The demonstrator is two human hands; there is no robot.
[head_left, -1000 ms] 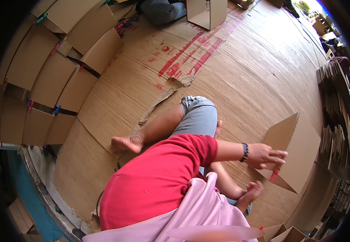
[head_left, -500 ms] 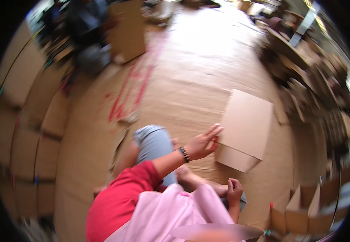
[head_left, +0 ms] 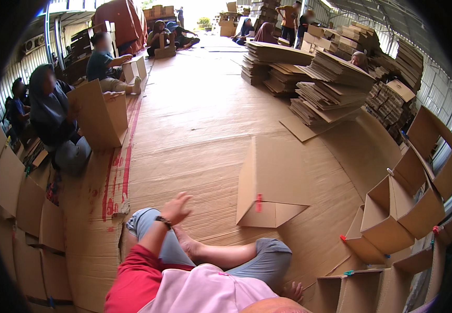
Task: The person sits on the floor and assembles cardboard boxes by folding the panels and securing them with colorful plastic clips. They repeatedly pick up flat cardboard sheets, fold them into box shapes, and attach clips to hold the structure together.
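Observation:
A folded cardboard piece (head_left: 283,167), box-like with bent panels, stands on the floor in front of my crossed legs. A small red clip (head_left: 259,202) sits at its near corner, where the panels meet. My left hand (head_left: 176,208) hovers above my left knee, empty and open with fingers apart, a short way left of the cardboard. Low at my right side, my right hand (head_left: 294,291) has its fingers spread near the floor and holds nothing that I can see. Part of that hand is hidden behind my body.
Clipped cardboard boxes (head_left: 387,208) are stacked at right, and more (head_left: 28,208) line the left. Piles of flat cardboard (head_left: 320,88) stand beyond at right. At left a co-worker (head_left: 54,115) handles a cardboard panel (head_left: 98,115). Brown cardboard sheeting (head_left: 194,125) covers the floor.
My left hand has let go of the cardboard and the red clip and drawn back left. My right hand has lowered beside me. The view has tilted up, showing more of the room.

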